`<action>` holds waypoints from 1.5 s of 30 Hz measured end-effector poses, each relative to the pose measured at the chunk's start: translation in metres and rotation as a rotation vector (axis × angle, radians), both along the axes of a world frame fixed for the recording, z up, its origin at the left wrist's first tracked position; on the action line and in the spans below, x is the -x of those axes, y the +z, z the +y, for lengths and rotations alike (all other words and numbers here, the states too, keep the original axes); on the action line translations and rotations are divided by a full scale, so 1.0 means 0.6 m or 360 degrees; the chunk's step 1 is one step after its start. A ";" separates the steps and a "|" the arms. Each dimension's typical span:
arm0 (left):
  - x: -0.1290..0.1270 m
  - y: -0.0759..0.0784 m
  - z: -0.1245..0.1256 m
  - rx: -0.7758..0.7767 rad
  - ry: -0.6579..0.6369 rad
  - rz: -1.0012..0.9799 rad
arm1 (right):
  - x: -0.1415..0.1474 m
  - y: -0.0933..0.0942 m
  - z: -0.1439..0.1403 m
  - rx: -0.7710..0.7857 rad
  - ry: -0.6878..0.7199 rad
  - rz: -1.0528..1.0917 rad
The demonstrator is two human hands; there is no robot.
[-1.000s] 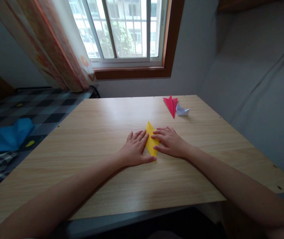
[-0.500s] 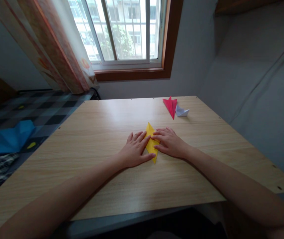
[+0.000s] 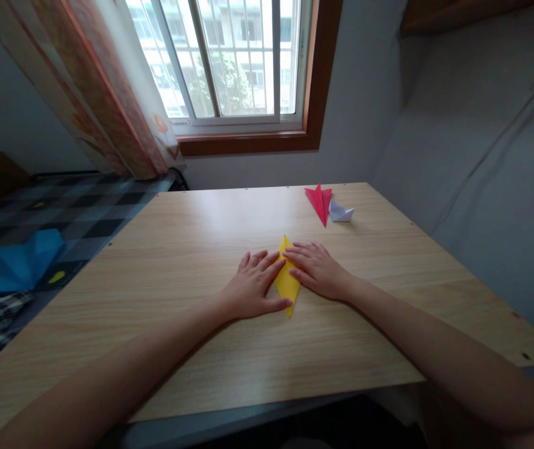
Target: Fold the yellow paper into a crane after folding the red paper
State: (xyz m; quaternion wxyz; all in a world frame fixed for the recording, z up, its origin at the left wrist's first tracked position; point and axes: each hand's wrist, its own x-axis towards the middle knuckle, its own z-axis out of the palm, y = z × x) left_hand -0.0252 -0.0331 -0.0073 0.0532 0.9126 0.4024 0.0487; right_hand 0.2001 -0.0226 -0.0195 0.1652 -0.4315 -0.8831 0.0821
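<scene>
A yellow folded paper [image 3: 287, 284], shaped like a long diamond, lies flat on the wooden table [image 3: 192, 231] in front of me. My left hand [image 3: 256, 284] rests on its left side with fingers stretched out, and the thumb touches it near the lower tip. From the right, my right hand [image 3: 317, 269] lies over the paper's right edge, its fingers also extended. Parts of both side edges are hidden under the fingers. Neither hand is wrapped around anything.
Toward the back right of the table lie a red paper plane [image 3: 320, 202] and a white paper boat [image 3: 340, 212]. On a checkered bed [image 3: 89, 206] at left sits a blue folded paper [image 3: 19, 262]. A window [image 3: 234, 62] and curtain [image 3: 108, 87] are behind.
The yellow paper has turned slightly, its upper tip shifting right so that it stands more upright. Both hands stay on it with small finger shifts.
</scene>
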 end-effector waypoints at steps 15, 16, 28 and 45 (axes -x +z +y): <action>0.002 0.014 -0.005 0.0079 -0.0187 0.0019 | -0.007 0.001 0.011 0.0089 -0.0125 -0.0118; 0.002 0.013 -0.004 0.0081 -0.0203 0.0013 | -0.008 0.001 0.013 0.0090 -0.0136 -0.0122; 0.008 0.007 -0.001 0.0064 -0.0300 -0.0036 | -0.017 -0.003 0.023 0.0128 -0.0225 -0.0103; 0.007 0.015 -0.005 0.0028 -0.0305 0.0065 | -0.020 -0.014 0.035 0.0111 -0.0299 -0.0105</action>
